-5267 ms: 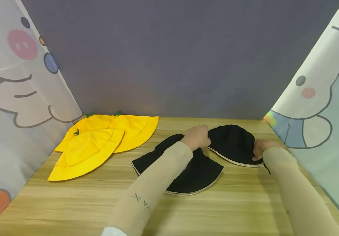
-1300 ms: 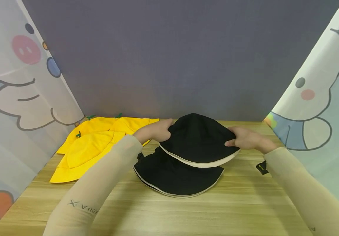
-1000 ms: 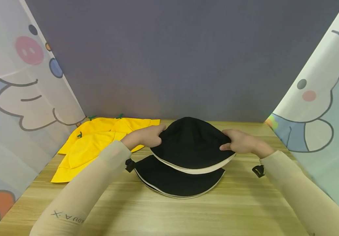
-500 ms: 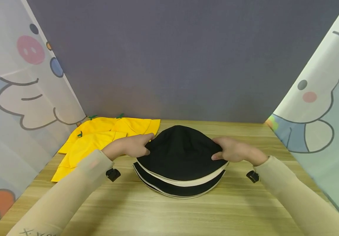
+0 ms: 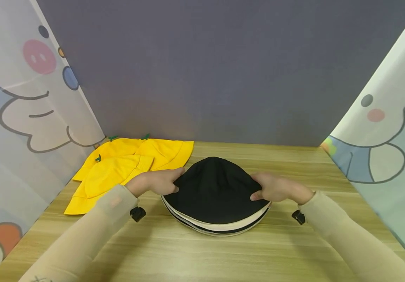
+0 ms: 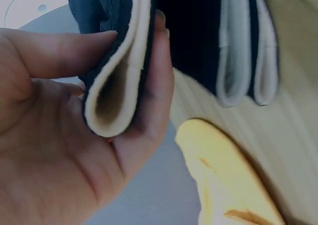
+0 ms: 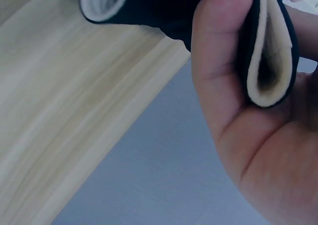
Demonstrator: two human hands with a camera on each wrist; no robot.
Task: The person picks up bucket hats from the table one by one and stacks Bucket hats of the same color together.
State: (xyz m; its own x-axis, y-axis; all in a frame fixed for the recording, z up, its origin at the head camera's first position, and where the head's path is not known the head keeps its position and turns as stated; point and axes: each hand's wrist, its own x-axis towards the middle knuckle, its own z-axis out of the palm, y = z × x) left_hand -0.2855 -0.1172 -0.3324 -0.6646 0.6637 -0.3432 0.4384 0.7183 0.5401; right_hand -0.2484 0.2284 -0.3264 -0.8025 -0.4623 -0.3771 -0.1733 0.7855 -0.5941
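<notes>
A black bucket hat (image 5: 216,192) with a cream-lined brim lies folded flat, its crown pointing away from me. My left hand (image 5: 158,182) pinches its left end and my right hand (image 5: 278,187) its right end. Directly below are other black hats (image 5: 220,234), of which only brim edges show in the head view. In the left wrist view, the held hat's folded brim (image 6: 112,115) sits between thumb and fingers, with two lower brims (image 6: 233,86) visible apart from it. The right wrist view shows the thumb pressing the opposite brim end (image 7: 271,86) against the fingers.
Overlapping yellow hats (image 5: 107,180) with green sprout tips lie at the back left of the wooden table (image 5: 195,258). A dark grey panel (image 5: 202,74) stands behind, and printed curtains (image 5: 389,156) flank both sides. A black wrist device (image 5: 137,214) hangs under each wrist.
Both hands have picked up the black hat from the right, carried it left over the other black hats, and lowered it until it covers most of them. The yellow hats have stayed put.
</notes>
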